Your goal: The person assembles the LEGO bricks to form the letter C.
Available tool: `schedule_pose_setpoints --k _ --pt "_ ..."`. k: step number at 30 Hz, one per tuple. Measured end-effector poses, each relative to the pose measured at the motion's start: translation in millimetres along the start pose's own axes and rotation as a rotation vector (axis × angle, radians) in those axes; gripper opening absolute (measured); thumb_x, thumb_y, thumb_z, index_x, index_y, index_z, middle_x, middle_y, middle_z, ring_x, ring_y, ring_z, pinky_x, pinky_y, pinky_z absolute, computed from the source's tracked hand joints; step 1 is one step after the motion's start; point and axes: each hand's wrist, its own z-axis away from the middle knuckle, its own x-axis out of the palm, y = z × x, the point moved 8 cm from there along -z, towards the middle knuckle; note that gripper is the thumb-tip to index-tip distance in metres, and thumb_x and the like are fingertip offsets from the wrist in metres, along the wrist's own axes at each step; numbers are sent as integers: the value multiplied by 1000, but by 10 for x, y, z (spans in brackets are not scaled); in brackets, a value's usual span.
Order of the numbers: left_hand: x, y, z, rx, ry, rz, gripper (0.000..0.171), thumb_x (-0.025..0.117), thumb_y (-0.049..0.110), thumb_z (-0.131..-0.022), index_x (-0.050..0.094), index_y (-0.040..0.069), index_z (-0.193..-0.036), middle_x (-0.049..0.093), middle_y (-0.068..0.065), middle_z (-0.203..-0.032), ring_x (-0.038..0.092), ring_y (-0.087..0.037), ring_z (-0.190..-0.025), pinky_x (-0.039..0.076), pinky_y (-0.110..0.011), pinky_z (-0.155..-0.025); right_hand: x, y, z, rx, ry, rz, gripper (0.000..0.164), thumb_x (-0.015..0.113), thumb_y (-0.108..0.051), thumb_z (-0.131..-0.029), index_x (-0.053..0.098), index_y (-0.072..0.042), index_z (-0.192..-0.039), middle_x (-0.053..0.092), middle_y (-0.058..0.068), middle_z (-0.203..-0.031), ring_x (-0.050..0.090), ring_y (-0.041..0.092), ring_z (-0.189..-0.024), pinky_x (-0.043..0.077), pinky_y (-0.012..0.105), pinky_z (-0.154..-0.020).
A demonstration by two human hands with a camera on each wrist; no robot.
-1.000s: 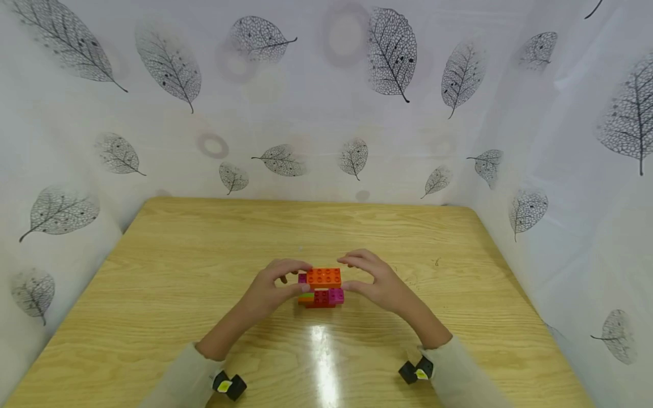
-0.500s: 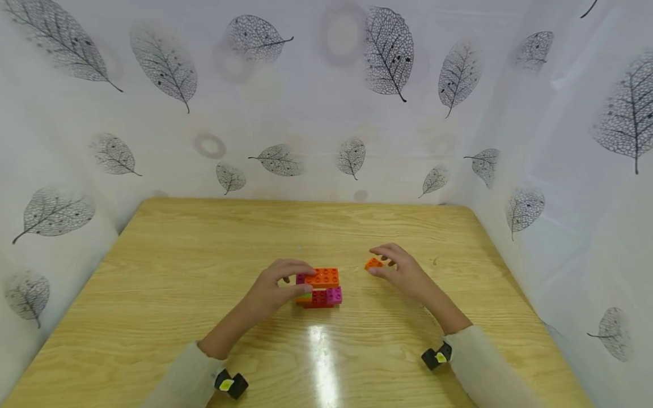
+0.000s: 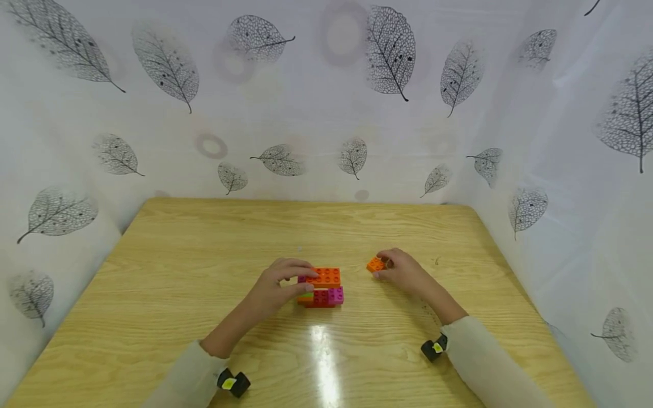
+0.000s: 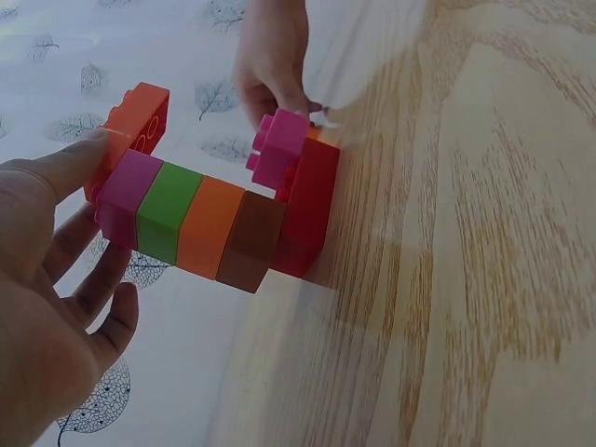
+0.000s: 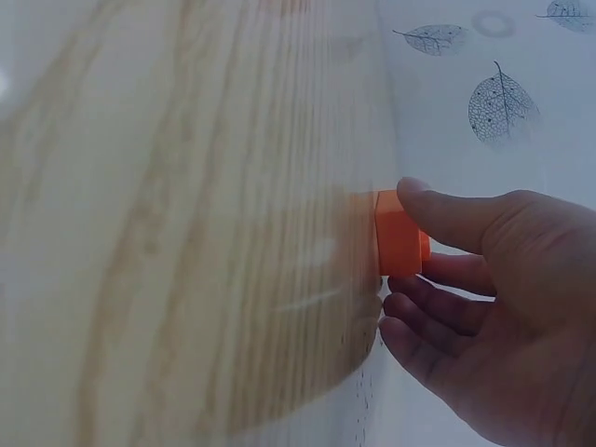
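Note:
A toy-brick model stands mid-table. Its side column of purple point(image 4: 128, 197), green point(image 4: 169, 212), orange point(image 4: 210, 229) and brown bricks point(image 4: 252, 240) rises from a red base brick point(image 4: 311, 203). An orange eight-stud brick point(image 3: 326, 276) juts from the top, and a pink brick point(image 3: 336, 295) sits low at the right. My left hand point(image 3: 272, 288) grips the model's upper left end between thumb and fingers. To the right, my right hand point(image 3: 404, 272) pinches a small orange brick point(image 3: 375, 264) at the table surface; its thumb lies against one side in the right wrist view.
The wooden table point(image 3: 214, 238) reaches back to a pale curtain point(image 3: 306, 113) with a leaf print, which hangs behind and along both sides. A black wrist device point(image 3: 233, 382) is strapped at the left sleeve, another black wrist device point(image 3: 433, 347) at the right.
My right hand has left the model's right side, moved right and taken hold of the small orange brick. The left hand has stayed at the model, its fingers slightly farther over the top.

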Motion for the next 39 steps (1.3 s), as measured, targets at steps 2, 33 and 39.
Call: schedule_pose_setpoints --k 2,33,39 --pt "2 1 -1 6 -1 0 22 73 32 -93 75 30 -115 63 9 -130 51 -14 -120 47 -46 -95 11 2 -10 6 -3 15 53 75 -26 -93 59 3 -134 61 17 -122 57 24 -101 49 45 -90" --pt "7 -10 5 -8 16 -14 22 73 33 -93 74 32 -115 63 10 -131 50 -13 -117 44 -33 -87 32 -450 169 -217 126 -159 42 73 -21 -94 64 -3 -130 64 8 -118 64 27 -109 52 47 -98" --pt "5 2 9 -7 15 -14 22 73 33 -93 74 32 -115 63 10 -131 50 -13 -117 44 -33 -87 33 -552 236 -234 152 -249 35 75 -19 -92 65 -9 -124 65 6 -119 65 25 -108 52 47 -98"
